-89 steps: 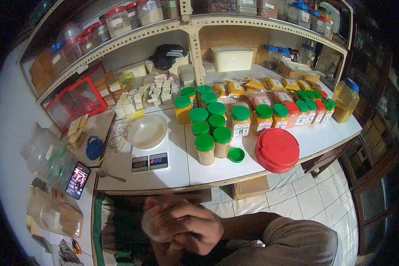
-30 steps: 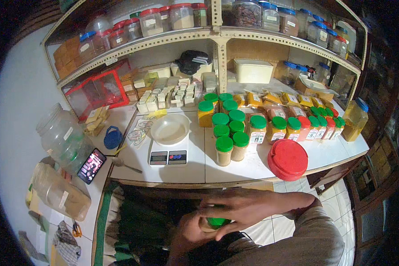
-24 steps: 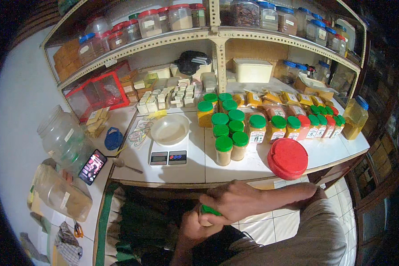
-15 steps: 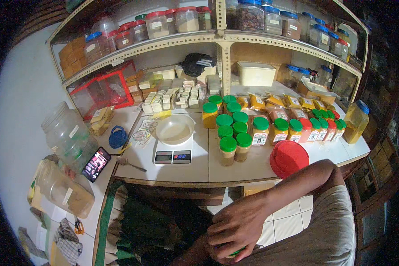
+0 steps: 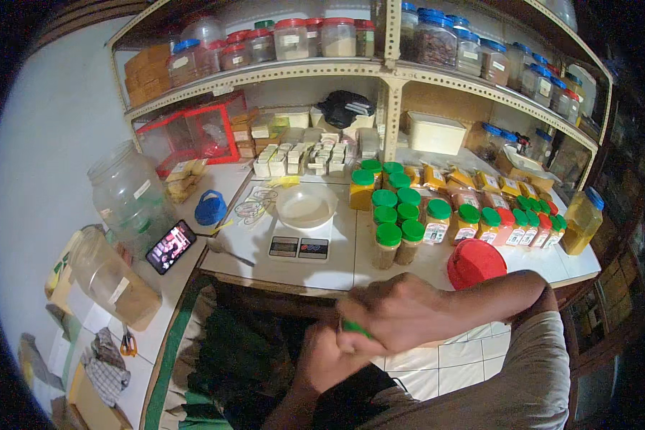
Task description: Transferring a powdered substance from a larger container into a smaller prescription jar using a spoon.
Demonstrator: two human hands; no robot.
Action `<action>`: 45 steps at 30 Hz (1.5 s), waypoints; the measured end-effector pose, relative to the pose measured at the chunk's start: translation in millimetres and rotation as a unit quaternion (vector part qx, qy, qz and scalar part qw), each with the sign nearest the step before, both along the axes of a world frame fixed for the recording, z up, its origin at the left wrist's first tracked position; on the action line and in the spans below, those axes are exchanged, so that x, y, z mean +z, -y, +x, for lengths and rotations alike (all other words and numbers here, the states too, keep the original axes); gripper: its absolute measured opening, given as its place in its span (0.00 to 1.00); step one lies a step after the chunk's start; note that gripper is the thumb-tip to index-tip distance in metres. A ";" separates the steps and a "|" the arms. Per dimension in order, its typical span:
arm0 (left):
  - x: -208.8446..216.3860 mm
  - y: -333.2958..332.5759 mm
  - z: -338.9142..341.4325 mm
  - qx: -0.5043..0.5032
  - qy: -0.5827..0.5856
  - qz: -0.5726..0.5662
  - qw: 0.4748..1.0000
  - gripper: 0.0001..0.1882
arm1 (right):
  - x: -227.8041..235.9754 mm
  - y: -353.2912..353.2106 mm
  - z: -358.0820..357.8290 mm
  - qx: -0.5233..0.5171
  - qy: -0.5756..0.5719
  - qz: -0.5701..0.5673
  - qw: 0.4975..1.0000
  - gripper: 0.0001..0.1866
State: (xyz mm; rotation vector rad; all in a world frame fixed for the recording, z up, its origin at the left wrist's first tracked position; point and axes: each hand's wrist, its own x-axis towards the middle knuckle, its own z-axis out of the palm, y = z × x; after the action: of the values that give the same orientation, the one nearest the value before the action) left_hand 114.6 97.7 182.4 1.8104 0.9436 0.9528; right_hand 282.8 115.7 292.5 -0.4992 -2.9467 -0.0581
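Observation:
Over my lap, in front of the table edge, both hands are closed around one small jar, of which only the green lid [image 5: 355, 329] shows. My right hand [image 5: 403, 312] lies over the lid from the right, blurred by motion. From below, my left hand [image 5: 328, 358] wraps the jar's body and hides it. Beyond them on the white table stand several green-lidded spice jars [image 5: 385, 215] in a cluster. A kitchen scale [image 5: 299, 247] carrying a cream bowl [image 5: 305, 206] sits to their left. Right of the cluster rests a red tub [image 5: 476, 265].
A spoon [image 5: 229, 252] lies left of the scale, near a lit phone [image 5: 170, 247] and a blue lid [image 5: 210, 208]. Large clear plastic jars [image 5: 125, 186] occupy the left side. Orange-handled scissors [image 5: 127, 344] lie nearer. Shelves [image 5: 265, 74] hold many lidded jars behind.
My hands have risen toward the table edge with the jar, and my left hand has come into clearer view. The whole scene has shifted slightly rightward as the view turned.

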 end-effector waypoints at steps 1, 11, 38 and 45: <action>-2.6 -3.0 -0.7 0.005 0.000 0.003 1.000 0.21 | -5.1 -2.9 -3.2 -0.110 0.009 -0.002 0.994 0.24; -41.2 -27.7 -11.8 0.221 0.026 0.069 0.972 0.20 | 22.3 16.0 30.4 -0.089 -0.029 -0.192 0.977 0.35; -31.1 2.1 46.1 -0.125 0.224 -0.105 0.961 0.30 | -47.3 -19.8 47.8 0.014 -0.013 0.016 1.000 0.22; -39.3 -0.2 49.6 -0.082 0.185 0.040 0.979 0.27 | -34.3 -6.9 35.5 -0.051 0.003 0.022 0.998 0.20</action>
State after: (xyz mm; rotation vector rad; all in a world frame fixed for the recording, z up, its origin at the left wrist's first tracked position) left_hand 164.3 97.9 143.1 1.6672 0.5243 1.1832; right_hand 318.4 122.6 258.2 -0.6427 -2.9166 -0.1348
